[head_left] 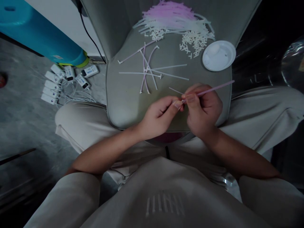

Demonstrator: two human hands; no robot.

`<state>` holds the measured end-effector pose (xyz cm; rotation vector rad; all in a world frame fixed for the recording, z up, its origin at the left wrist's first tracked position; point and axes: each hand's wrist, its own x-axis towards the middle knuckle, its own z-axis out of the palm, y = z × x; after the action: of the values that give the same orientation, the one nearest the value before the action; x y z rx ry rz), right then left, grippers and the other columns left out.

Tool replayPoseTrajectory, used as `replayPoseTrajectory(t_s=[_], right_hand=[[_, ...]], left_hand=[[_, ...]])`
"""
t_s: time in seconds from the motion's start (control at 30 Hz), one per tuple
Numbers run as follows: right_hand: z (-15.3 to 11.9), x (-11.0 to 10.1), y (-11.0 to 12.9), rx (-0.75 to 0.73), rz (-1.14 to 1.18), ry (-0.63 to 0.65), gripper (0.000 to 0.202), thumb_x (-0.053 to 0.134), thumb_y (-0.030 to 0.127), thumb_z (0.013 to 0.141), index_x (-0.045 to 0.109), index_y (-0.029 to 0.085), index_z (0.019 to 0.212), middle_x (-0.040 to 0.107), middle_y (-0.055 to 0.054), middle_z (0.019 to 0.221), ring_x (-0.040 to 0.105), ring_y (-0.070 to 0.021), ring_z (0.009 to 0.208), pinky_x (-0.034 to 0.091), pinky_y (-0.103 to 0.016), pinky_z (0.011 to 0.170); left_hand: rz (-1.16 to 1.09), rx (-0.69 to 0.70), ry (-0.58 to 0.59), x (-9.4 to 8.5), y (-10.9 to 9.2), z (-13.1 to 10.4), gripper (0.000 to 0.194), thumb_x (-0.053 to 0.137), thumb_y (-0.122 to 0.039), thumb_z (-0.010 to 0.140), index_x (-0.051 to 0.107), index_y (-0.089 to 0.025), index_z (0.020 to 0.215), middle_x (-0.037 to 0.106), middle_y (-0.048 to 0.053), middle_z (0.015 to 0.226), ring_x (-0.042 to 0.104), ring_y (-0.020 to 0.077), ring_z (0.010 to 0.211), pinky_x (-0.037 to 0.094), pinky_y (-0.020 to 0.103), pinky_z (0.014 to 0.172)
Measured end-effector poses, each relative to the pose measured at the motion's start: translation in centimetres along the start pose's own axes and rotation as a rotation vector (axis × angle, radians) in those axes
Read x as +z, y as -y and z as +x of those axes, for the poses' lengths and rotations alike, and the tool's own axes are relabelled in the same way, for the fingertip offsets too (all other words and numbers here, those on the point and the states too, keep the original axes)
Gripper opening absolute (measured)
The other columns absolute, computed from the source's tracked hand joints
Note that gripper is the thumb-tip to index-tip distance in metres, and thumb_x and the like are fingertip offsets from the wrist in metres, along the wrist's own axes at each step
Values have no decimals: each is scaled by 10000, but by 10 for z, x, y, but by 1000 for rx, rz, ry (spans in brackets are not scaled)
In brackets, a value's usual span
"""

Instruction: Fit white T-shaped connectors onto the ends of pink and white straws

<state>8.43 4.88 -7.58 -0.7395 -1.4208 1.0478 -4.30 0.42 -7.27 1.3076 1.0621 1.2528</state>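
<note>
Tube (219,86) lt. pink; dish (222,60) wht.; seat (128,104) prob. gry-grn; trousers (79,118) gry-beige.

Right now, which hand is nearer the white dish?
Right. The right hand is just below the white dish in the view, not touching it; the left hand is farther off, below and to its left.

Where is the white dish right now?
In the head view, the white dish sits at the right edge of the seat, beside the small white pieces and beyond the right hand.
</note>
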Motion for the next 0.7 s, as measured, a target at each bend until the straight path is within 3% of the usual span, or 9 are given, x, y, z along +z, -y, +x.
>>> replayPoseTrajectory(t_s=[0.17, 0.27, 0.37, 0.5, 0.63, 0.7], right_hand=[[3, 4, -11, 96, 77, -51, 244, 719, 478, 916, 683, 285, 771, 636, 57, 688, 553, -100, 574, 474, -260, 530], [4, 2, -19, 146, 63, -56, 177, 764, 468, 879, 745, 304, 813, 696, 59, 725, 566, -98, 580, 472, -249, 510], [3, 1, -21, 203, 73, -32, 181, 765, 493, 867, 776, 312, 859, 740, 48, 797, 592, -104, 604, 454, -242, 479], [2, 2, -21, 285, 84, 0, 201, 776, 497, 851, 789, 300, 889, 740, 51, 809, 566, -91, 589, 440, -228, 472], [15, -9, -25, 359, 119, 46, 332, 799, 594, 786, 750, 295, 922, 661, 54, 700, 504, -93, 522, 414, -248, 444], [28, -22, -27, 367, 148, -2, 343, 759, 627, 811, 698, 302, 901, 617, 56, 657, 492, -105, 500, 396, -264, 429]], left_hand=[[-79, -9, -156, 3, 5, 6, 441, 543, -581, 995, 618, -195, 793, 627, -1, 750, 612, 110, 761, 506, 260, 742], [-98, -18, -232, 3, 9, 10, 434, 608, -632, 936, 625, -206, 855, 563, -34, 686, 537, 91, 639, 459, 241, 631], [-51, -11, -255, 3, 13, 11, 424, 637, -629, 918, 629, -209, 862, 489, -58, 633, 421, 71, 556, 366, 226, 546], [-17, 11, -261, 4, 17, 11, 431, 617, -643, 924, 648, -216, 874, 526, -51, 655, 415, 78, 576, 362, 230, 551], [73, 62, -334, -7, 19, 17, 410, 614, -634, 930, 660, -229, 896, 498, -51, 655, 407, 83, 577, 341, 243, 555], [165, 103, -376, -19, 19, 22, 385, 619, -616, 936, 678, -237, 902, 492, -45, 666, 414, 87, 584, 343, 255, 576]])
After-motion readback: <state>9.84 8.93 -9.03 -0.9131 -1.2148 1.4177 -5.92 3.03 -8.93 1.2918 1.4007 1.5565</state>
